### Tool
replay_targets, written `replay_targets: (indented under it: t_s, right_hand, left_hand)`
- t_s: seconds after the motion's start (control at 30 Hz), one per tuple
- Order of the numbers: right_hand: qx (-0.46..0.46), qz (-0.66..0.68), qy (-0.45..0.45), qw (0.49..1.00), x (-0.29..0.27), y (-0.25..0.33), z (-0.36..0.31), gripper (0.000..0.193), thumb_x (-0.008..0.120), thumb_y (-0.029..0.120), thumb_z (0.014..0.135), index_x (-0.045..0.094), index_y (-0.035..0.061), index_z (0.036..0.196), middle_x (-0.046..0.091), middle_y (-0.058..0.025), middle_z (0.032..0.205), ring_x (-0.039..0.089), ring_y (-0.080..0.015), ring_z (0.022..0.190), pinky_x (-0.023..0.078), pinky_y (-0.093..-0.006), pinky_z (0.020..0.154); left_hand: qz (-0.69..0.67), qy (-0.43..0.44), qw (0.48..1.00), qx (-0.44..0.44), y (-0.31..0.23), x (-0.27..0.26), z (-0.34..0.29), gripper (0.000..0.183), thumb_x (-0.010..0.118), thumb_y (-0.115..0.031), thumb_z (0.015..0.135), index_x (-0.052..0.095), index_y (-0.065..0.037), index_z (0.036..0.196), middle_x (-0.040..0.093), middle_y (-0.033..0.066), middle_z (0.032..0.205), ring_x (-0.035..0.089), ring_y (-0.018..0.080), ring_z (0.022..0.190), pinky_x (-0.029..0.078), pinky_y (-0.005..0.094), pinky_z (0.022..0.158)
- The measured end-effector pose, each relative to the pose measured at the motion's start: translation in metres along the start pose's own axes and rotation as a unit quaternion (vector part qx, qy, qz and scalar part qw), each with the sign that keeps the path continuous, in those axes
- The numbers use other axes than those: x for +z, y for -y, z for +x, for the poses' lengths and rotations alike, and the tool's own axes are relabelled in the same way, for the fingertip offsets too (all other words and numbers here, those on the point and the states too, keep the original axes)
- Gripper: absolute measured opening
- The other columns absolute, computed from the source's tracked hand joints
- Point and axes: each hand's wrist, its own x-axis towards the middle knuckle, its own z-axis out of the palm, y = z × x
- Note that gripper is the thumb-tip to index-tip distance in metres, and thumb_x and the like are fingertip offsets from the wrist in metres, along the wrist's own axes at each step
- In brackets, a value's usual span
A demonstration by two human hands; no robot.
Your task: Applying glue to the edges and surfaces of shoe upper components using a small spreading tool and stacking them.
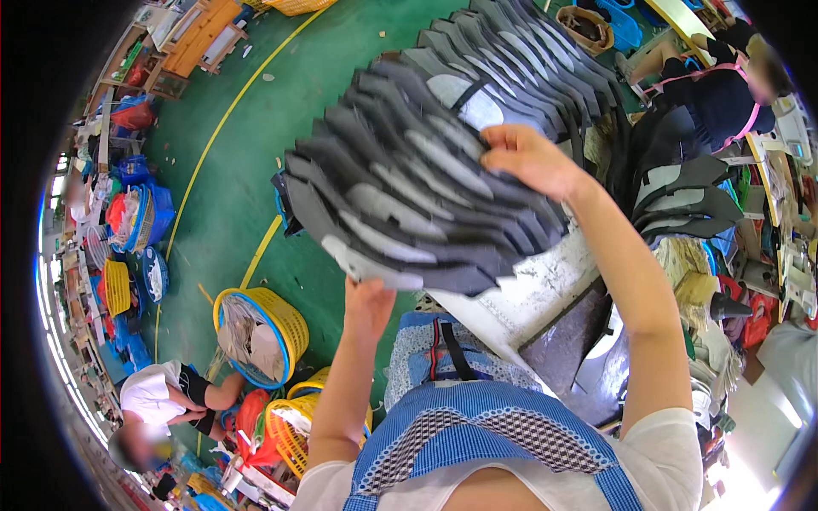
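Note:
A thick fanned stack of dark grey, angular cut panels (409, 183) with light grey patches is between my two hands. My left hand (368, 305) is closed on its near edge at the lower left, and the fingers go out of sight beneath the panels. At the upper right of the stack, my right hand (532, 162) grips the panels with bent fingers, the thumb side showing. A second row of the same panels (520, 64) leans just beyond. A white, worn work surface (545, 281) lies under the stack's right side.
More dark panels (690, 200) are piled at the right. A yellow basket with a blue rim (294, 328) stands on the green floor (223, 183) at lower left. One person (162, 396) sits at lower left, another (716, 102) at upper right. Beside me is a dark metal plate (567, 341).

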Motion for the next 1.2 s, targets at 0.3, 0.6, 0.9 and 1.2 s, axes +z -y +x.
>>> replay_targets:
  t_s: [0.3, 0.6, 0.9, 1.2]
  right_hand:
    - [0.113, -0.104, -0.080, 0.985, -0.047, -0.016, 0.073, 0.041, 0.070, 0.024, 0.075, 0.071, -0.0032, 0.106, 0.068, -0.0116, 0.106, 0.061, -0.0182, 0.093, 0.046, -0.0288, 0.084]
    - [-0.020, -0.132, -0.205, 0.970, -0.029, -0.019, 0.069, 0.037, 0.073, 0.017, 0.079, 0.066, -0.0048, 0.109, 0.066, -0.0054, 0.085, 0.056, -0.0102, 0.081, 0.046, -0.0244, 0.072]
    - [-0.051, -0.048, -0.036, 0.997, -0.007, 0.011, 0.061, 0.020, 0.068, 0.007, 0.085, 0.063, -0.0050, 0.100, 0.061, 0.0041, 0.083, 0.052, -0.0017, 0.079, 0.042, -0.0191, 0.069]
    - [0.103, -0.103, -0.207, 0.967, -0.026, -0.026, 0.076, 0.031, 0.076, 0.021, 0.075, 0.070, -0.0027, 0.094, 0.066, -0.0071, 0.087, 0.058, -0.0131, 0.079, 0.046, -0.0273, 0.075]
  left_hand:
    - [-0.035, 0.061, 0.998, -0.007, 0.008, 0.000, 0.109, 0.049, 0.061, -0.005, 0.082, 0.050, -0.008, 0.130, 0.061, 0.0061, 0.123, 0.057, 0.0227, 0.117, 0.044, 0.0412, 0.104]
    - [0.006, 0.087, 0.996, 0.013, 0.014, 0.009, 0.112, 0.066, 0.061, -0.004, 0.080, 0.039, -0.010, 0.142, 0.053, 0.0082, 0.135, 0.051, 0.0268, 0.125, 0.036, 0.0466, 0.111]
    - [0.015, 0.086, 0.996, 0.033, -0.013, -0.007, 0.067, 0.070, 0.069, -0.003, 0.076, 0.040, -0.006, 0.140, 0.053, 0.0076, 0.137, 0.050, 0.0265, 0.127, 0.037, 0.0456, 0.110]
    - [0.020, 0.026, 0.999, 0.023, 0.013, 0.019, 0.110, 0.063, 0.058, 0.005, 0.080, 0.037, -0.005, 0.140, 0.051, 0.0086, 0.133, 0.051, 0.0229, 0.123, 0.038, 0.0410, 0.107]
